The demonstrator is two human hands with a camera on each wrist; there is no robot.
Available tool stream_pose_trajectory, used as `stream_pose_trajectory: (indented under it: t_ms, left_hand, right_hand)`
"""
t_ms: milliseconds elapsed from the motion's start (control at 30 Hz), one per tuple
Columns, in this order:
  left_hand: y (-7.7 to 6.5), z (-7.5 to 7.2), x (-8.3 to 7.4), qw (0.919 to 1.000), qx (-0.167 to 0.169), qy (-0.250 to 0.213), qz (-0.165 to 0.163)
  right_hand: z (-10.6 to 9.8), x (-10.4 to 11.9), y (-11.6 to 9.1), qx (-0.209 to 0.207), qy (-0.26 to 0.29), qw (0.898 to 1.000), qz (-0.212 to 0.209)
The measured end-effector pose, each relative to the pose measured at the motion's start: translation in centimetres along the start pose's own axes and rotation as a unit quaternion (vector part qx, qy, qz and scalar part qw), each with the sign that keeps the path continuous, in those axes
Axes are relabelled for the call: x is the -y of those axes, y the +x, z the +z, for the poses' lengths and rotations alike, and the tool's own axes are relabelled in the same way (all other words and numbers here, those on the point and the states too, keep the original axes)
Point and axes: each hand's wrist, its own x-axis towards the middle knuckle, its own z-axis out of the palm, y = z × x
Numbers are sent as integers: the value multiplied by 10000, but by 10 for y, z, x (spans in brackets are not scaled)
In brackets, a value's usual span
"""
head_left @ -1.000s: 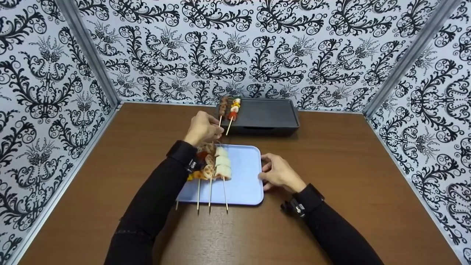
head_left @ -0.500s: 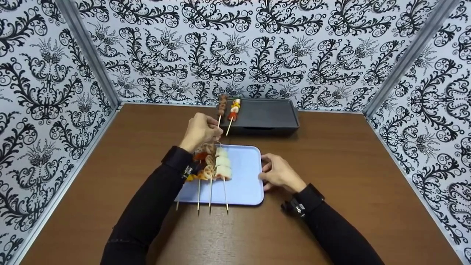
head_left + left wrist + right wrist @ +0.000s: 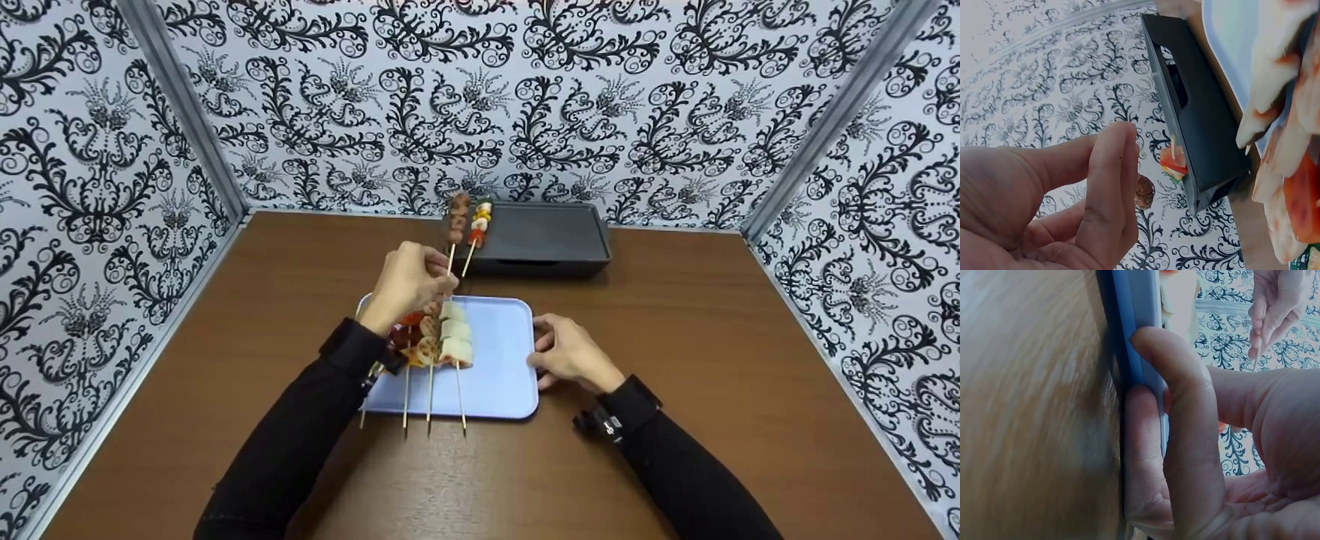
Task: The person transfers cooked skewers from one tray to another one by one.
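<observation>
My left hand [image 3: 411, 277] pinches the bare stick of a meat skewer [image 3: 458, 219] between thumb and fingers. Its brown chunks point away from me and overlap the left end of the dark grill plate [image 3: 547, 229]. The left wrist view shows one round end of the meat [image 3: 1143, 192] beyond the fingertips; the hand covers the rest. Curled over the right rim of the light blue tray [image 3: 501, 364], my right hand [image 3: 571, 351] grips its edge. On the tray's left half lie several skewers, among them one with white rolled pieces [image 3: 455, 337] and one with lotus-like slices [image 3: 427, 349].
A colourful skewer [image 3: 480, 221] with red, white and yellow pieces lies on the grill's left side, its stick jutting toward me. Skewer sticks overhang the tray's near edge. Patterned walls [image 3: 525, 112] enclose the brown table [image 3: 675, 322] behind and at both sides.
My left hand has drawn back slightly toward me with the meat skewer, which has shifted from the grill's left end toward me. The right hand and tray have stayed put.
</observation>
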Motion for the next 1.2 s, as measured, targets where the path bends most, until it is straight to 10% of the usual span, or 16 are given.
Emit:
stream_pose_trajectory:
  t_ms: [433, 1000, 1200]
  left_hand:
    - [-37, 11, -12, 9960, 382, -781, 203]
    - [-77, 26, -11, 9955, 521, -530, 581]
    - [-88, 34, -6, 9914, 805, -995, 259]
  right_hand:
    - [0, 2, -2, -22, 13, 10000, 16]
    - [1, 2, -1, -63, -5, 10000, 3]
    - [2, 3, -1, -78, -15, 10000, 2]
